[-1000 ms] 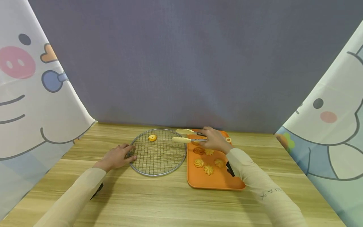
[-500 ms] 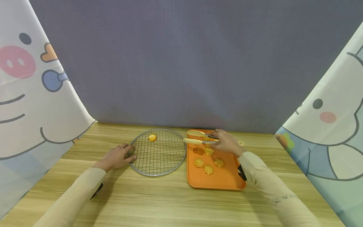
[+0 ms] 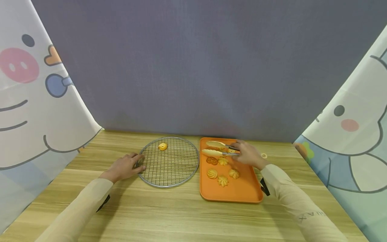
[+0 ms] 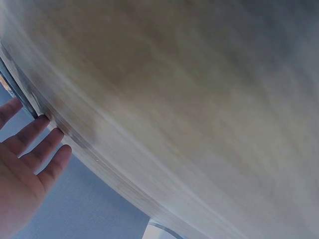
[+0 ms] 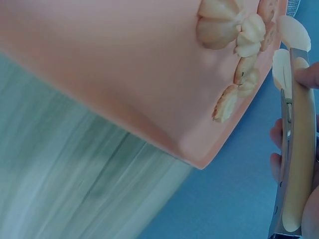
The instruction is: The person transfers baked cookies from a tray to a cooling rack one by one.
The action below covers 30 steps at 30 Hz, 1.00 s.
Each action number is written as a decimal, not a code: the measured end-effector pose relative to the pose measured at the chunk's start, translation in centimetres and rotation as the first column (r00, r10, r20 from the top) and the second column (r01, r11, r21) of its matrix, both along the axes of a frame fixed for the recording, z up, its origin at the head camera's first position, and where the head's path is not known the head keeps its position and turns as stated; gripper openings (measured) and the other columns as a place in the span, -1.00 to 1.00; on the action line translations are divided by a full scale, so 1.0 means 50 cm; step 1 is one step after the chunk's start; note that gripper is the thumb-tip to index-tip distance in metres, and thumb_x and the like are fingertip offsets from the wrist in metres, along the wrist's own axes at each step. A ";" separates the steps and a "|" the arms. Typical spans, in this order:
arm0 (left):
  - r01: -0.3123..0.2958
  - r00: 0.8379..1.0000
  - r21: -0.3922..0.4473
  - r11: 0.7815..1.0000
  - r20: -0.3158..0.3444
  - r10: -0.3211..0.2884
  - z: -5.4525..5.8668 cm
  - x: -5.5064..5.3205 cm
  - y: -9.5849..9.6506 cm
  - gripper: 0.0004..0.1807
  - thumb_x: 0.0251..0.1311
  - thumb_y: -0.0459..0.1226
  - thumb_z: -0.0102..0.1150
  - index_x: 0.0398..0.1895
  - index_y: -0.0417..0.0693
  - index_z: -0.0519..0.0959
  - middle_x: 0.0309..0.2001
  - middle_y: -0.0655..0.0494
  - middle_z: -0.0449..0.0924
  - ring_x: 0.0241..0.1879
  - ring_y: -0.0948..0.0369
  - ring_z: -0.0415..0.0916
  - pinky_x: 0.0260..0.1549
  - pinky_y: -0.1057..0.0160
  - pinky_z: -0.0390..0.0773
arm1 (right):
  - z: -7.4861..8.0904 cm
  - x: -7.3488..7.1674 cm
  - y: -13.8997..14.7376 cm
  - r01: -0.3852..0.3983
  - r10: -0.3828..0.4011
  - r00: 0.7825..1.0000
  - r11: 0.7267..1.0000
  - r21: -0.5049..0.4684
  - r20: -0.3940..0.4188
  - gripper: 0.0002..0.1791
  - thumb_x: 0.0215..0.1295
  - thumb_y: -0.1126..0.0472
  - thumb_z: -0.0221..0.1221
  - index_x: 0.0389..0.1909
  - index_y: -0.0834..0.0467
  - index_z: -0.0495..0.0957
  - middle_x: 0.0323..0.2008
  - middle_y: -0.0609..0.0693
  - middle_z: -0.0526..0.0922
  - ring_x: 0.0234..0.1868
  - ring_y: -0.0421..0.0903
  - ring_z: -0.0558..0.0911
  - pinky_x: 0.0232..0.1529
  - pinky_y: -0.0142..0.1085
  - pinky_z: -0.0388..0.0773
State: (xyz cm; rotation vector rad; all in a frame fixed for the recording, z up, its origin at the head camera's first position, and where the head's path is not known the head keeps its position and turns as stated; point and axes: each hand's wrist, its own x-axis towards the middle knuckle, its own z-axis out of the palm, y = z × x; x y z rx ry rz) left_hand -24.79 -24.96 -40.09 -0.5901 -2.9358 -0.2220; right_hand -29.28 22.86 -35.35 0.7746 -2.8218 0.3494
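Observation:
My right hand (image 3: 246,154) grips a pair of tongs (image 5: 299,144) with cream tips and metal arms. In the head view the tong tips stand apart over the back of an orange tray (image 3: 231,195), with nothing seen between them. Several cookies lie on the tray, among them a swirled cookie (image 3: 212,173), a star-shaped cookie (image 3: 222,181) and a brown pretzel-shaped cookie (image 3: 212,161). On the left, a round wire rack (image 3: 172,168) carries one ring-shaped cookie (image 3: 162,146) near its back. My left hand (image 3: 125,166) rests at the rack's left rim, fingers fairly straight in the left wrist view.
Both the rack and the tray lie on a wooden table (image 3: 169,215), side by side with a narrow gap. A grey cloth wall (image 3: 193,74) rises behind the table, and printed cartoon panels (image 3: 347,141) stand at both sides.
My right hand has moved to the right with the tongs, from beside the rack's right edge to over the back of the tray. The left hand and the rack have stayed put.

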 end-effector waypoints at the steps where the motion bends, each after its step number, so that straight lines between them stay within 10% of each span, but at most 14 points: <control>1: -0.001 1.000 0.000 1.000 -0.001 0.001 0.000 0.000 0.000 -0.42 0.17 0.06 0.07 0.15 -0.10 0.41 0.07 -0.29 0.43 -0.02 -0.26 0.43 -0.17 -0.22 0.45 | -0.001 0.000 0.001 0.004 -0.004 1.000 1.000 0.002 0.005 -0.48 -0.04 0.19 0.30 0.01 0.27 0.51 -0.10 0.20 0.56 -0.24 0.09 0.59 -0.26 -0.06 0.56; 30: -0.004 1.000 0.005 1.000 0.011 0.003 0.001 0.001 -0.002 -0.41 0.19 0.07 0.03 0.18 -0.10 0.39 0.09 -0.28 0.41 0.01 -0.26 0.41 -0.13 -0.23 0.43 | -0.013 -0.009 0.020 0.009 -0.008 0.998 1.000 -0.021 0.056 -0.52 -0.04 0.22 0.29 -0.03 0.28 0.54 -0.18 0.17 0.60 -0.25 0.07 0.59 -0.34 -0.12 0.53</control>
